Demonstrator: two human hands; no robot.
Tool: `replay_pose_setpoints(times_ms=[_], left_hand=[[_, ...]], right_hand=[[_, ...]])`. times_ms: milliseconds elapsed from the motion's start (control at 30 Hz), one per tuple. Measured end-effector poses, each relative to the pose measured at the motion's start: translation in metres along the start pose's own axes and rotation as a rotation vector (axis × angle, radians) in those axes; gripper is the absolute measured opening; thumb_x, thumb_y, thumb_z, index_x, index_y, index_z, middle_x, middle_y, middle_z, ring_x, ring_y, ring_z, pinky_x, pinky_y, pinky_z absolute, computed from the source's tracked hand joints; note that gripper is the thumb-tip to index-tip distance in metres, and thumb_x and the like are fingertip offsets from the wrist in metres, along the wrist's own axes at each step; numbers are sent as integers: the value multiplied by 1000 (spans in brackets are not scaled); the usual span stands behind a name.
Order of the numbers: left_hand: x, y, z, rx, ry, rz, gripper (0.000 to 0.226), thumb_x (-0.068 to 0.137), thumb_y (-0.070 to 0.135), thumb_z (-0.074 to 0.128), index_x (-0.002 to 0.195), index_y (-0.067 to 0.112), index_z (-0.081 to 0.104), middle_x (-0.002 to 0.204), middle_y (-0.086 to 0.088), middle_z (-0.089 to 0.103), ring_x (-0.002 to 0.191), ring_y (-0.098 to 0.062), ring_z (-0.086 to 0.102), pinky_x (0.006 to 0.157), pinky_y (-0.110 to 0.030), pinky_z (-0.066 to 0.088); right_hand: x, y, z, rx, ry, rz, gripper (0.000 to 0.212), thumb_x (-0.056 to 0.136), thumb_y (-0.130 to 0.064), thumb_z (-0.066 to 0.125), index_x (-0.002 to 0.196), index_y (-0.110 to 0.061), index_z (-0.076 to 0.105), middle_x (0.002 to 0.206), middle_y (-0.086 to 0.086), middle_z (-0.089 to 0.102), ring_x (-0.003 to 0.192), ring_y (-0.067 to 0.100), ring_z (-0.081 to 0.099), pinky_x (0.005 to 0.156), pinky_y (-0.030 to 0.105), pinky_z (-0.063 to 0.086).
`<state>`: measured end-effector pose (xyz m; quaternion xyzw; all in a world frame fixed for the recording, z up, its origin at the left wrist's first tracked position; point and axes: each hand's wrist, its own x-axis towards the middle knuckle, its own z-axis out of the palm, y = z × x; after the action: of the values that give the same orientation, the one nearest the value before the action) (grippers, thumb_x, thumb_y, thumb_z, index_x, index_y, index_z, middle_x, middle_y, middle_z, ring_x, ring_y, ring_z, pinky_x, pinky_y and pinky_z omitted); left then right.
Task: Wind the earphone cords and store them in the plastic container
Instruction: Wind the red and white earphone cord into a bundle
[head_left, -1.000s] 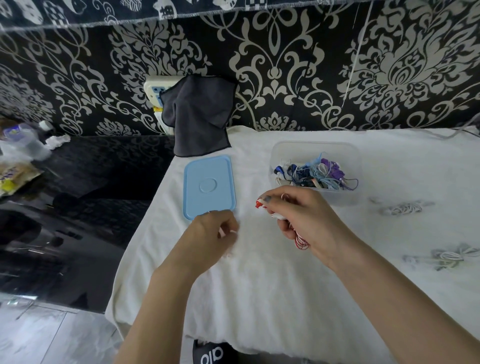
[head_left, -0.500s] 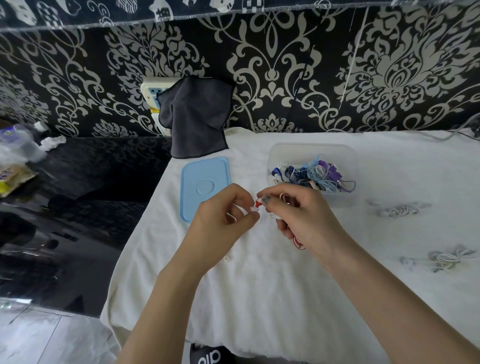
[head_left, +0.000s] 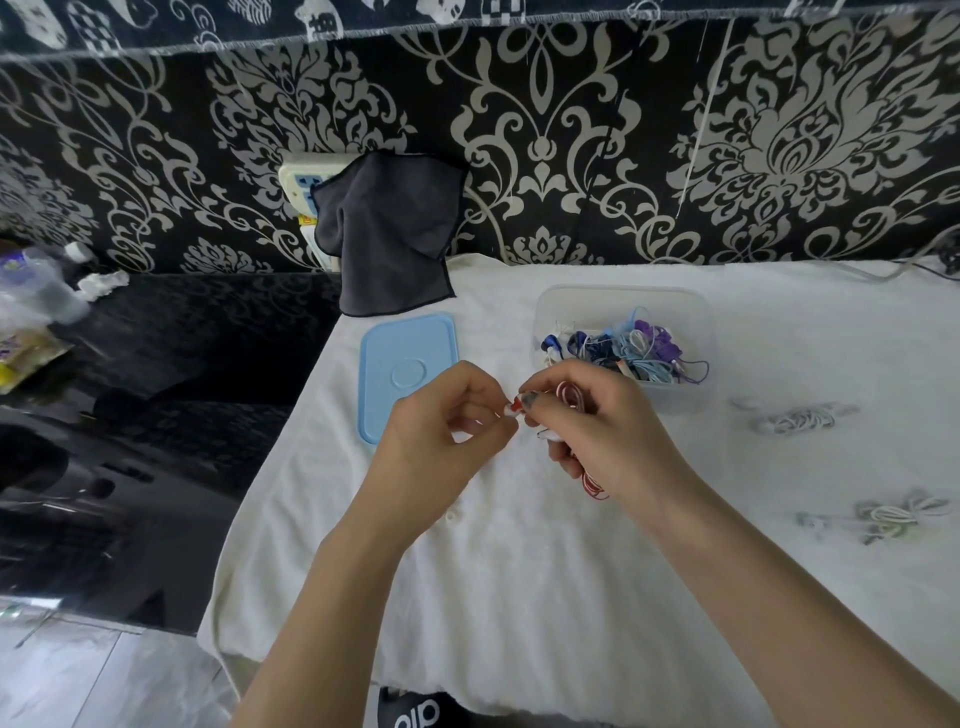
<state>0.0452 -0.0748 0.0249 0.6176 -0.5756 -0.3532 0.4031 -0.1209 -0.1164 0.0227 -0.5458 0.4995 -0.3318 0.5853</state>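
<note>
While the right hand (head_left: 602, 426) grips a red-and-white earphone cord (head_left: 570, 397), loops showing above the fingers and a few more hanging out below the palm, the left hand (head_left: 447, 431) comes in from the left w/ thumb and forefinger pinching at the red earbud end (head_left: 515, 405) right where the two hands meet. Other left fingers are curled in; whether they hold any slack can't be told.

The plastic container (head_left: 696, 312) sits just beyond the hands, far-centre on the white cloth (head_left: 519, 597), open, already w/ blue and purple cords inside. Its blue lid (head_left: 400, 374) lies flat to the left. Two more cords, a white bundle (head_left: 795, 420) and a grey-white one (head_left: 883, 517), lie well apart to the right, not yet stored.

Risks, as a judgement: the coil is held by finger pressure only, so loosening the right grip while tucking the end would likely let the loops spring apart, esp. the ones dangling below. Pulling the bud too hard could tighten or kink the coil. Dropped in loose, it'd prob. snag on the cords already in the box.
</note>
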Motion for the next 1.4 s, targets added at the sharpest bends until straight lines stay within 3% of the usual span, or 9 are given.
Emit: replay_pose_setpoints(times_ms=[200, 467, 700, 867, 1133, 1400], left_hand=[[2, 0, 0, 11, -1, 6, 18, 86, -2, 71, 92, 14, 67, 86, 4, 73, 83, -17, 72, 86, -33, 58], [1, 2, 1, 18, 16, 22, 13, 89, 3, 73, 91, 15, 68, 85, 6, 71, 82, -18, 70, 85, -34, 58], [1, 3, 2, 34, 21, 30, 11, 88, 5, 75, 91, 14, 68, 83, 7, 71, 80, -16, 70, 84, -30, 58], [0, 5, -1, -4, -27, 53, 16, 90, 1, 72, 100, 14, 75, 91, 11, 77, 87, -8, 74, 86, -16, 54], [-3, 11, -3, -149, -81, 54, 11, 90, 2, 73, 94, 12, 76, 89, 2, 79, 89, -14, 77, 86, -22, 56], [-1, 13, -3, -393, -122, 9, 11, 89, -6, 68, 94, 2, 72, 90, -16, 78, 90, -27, 76, 86, -30, 59]], right_hand=[[0, -2, -1, 20, 14, 4, 11, 93, -14, 62, 89, -18, 71, 68, 0, 65, 44, 7, 51, 41, 20, 35], [0, -1, -2, 38, 21, -12, 8, 93, -14, 64, 88, -14, 70, 69, 2, 67, 48, 9, 53, 45, 27, 40], [-1, -2, 0, 79, -7, 36, 9, 90, -17, 64, 85, -13, 70, 71, 3, 69, 51, 17, 50, 56, 40, 35], [0, -6, -5, 81, -52, 29, 10, 93, -12, 63, 87, -7, 70, 69, 4, 68, 48, 13, 49, 46, 25, 38], [1, -12, -21, 182, -214, 80, 11, 93, -8, 64, 87, 0, 70, 69, 8, 66, 50, 16, 47, 43, 24, 35], [0, -18, -23, 325, -284, 136, 19, 92, -6, 62, 76, -11, 72, 66, 8, 63, 44, 13, 44, 40, 21, 30]])
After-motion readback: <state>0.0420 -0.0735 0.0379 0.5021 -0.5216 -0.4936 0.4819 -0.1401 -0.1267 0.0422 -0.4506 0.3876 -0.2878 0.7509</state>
